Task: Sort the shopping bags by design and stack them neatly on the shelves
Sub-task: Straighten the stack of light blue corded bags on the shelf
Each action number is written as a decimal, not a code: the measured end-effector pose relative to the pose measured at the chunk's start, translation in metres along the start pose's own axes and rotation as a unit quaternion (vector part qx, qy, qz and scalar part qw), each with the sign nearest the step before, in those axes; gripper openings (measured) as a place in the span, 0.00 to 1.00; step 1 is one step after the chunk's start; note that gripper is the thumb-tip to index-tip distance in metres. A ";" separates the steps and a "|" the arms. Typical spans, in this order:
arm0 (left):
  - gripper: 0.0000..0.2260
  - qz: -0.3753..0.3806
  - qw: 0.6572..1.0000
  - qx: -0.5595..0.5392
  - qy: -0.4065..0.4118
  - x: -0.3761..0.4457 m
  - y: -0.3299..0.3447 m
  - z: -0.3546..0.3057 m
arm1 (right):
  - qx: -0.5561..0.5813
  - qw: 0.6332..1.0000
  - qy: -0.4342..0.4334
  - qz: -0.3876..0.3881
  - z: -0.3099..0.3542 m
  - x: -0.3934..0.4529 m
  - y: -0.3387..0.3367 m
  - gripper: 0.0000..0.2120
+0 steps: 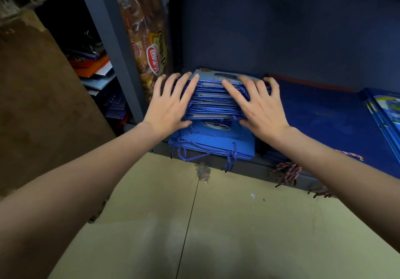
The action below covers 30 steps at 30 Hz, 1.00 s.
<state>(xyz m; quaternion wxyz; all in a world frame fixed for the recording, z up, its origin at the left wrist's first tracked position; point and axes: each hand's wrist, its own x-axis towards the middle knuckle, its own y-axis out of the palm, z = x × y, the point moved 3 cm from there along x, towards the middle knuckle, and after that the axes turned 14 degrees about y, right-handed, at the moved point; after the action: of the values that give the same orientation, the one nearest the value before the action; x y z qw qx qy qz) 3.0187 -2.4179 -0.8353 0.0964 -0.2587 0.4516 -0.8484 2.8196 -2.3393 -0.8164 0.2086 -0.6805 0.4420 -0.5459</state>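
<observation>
both hands flat, fingers spread, pressing the near face of the blue bag stack: left hand, right hand. stack sits on the shelf, left end. more blue bags lie right of it, design hard to make out.

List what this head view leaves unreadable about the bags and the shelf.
- Stack of blue bags: the left hand and right hand cover its ends, so the count is unclear.
- Dark blue bags beside it: printing too dim to read.
- Printed bags at far right: cut off by the frame edge.
- Neighbouring compartment's pile: in shadow, partly behind the shelf post.
</observation>
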 end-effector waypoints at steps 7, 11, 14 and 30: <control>0.50 -0.036 0.999 -0.004 -0.023 0.014 0.006 0.009 | 0.064 0.997 0.008 0.045 -0.003 0.001 -0.006 0.58; 0.45 -0.044 0.999 -0.007 -0.007 0.007 0.011 0.000 | 0.095 0.990 0.008 0.106 -0.001 -0.021 -0.003 0.55; 0.44 -0.024 1.000 -0.012 0.007 -0.001 0.015 -0.010 | 0.089 0.976 0.012 0.197 -0.001 -0.038 0.001 0.55; 0.39 0.030 0.997 -0.072 0.027 -0.028 0.017 -0.023 | 0.098 0.980 0.037 0.170 0.006 -0.066 0.020 0.53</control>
<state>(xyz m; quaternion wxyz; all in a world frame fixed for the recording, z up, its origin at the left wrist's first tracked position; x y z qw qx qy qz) 3.0286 -2.4003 -0.8698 0.0904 -0.2282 0.5217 -0.8170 2.8165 -2.2962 -0.8700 0.3473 -0.5511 0.5030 -0.5681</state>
